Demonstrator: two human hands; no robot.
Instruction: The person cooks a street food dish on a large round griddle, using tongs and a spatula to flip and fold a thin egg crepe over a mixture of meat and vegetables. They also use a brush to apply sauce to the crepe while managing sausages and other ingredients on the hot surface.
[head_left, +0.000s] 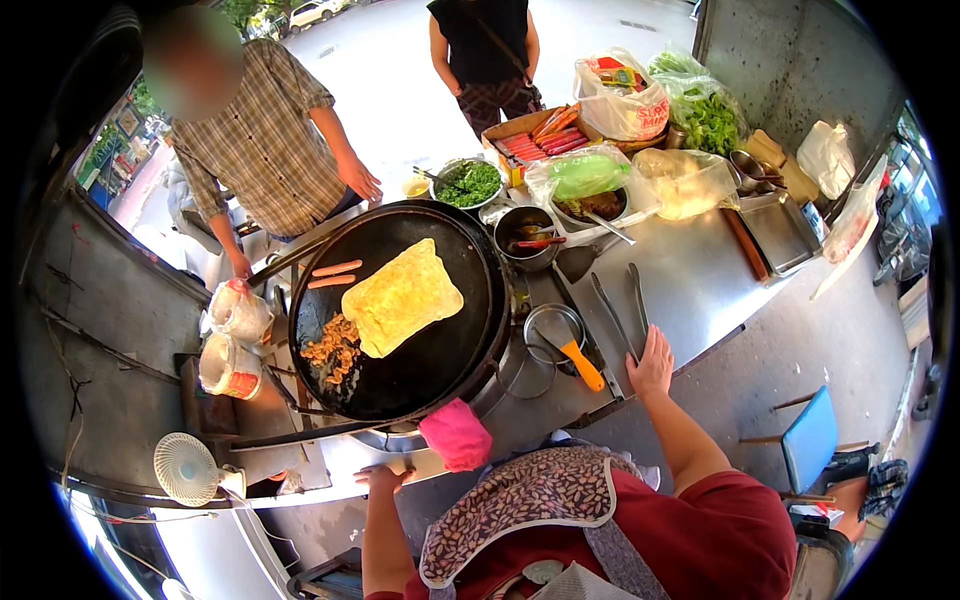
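Observation:
My left hand (385, 476) rests on the counter's front edge, fingers spread, holding nothing. My right hand (651, 364) lies flat at the front edge on the right, by the joined end of metal tongs (615, 311); whether it touches them is hard to tell. Between and beyond my hands is a round black griddle (442, 367). On it lie a yellow flatbread (401, 296), two sausages (334, 274) and browned meat pieces (334, 349). A pink cloth (456, 435) hangs at the griddle's front rim. Right of the griddle is a metal-rimmed pot (553, 324), a tool with an orange handle (583, 366) lying across it.
Behind the griddle stand a bowl of chopped greens (469, 184), a sauce pot (527, 238) and a box of packaged sausages (541, 142). Bagged lettuce (709, 112) and a metal tray (780, 231) sit right. Two tubs (231, 366) and a fan (186, 469) stand left. Two people face the stall.

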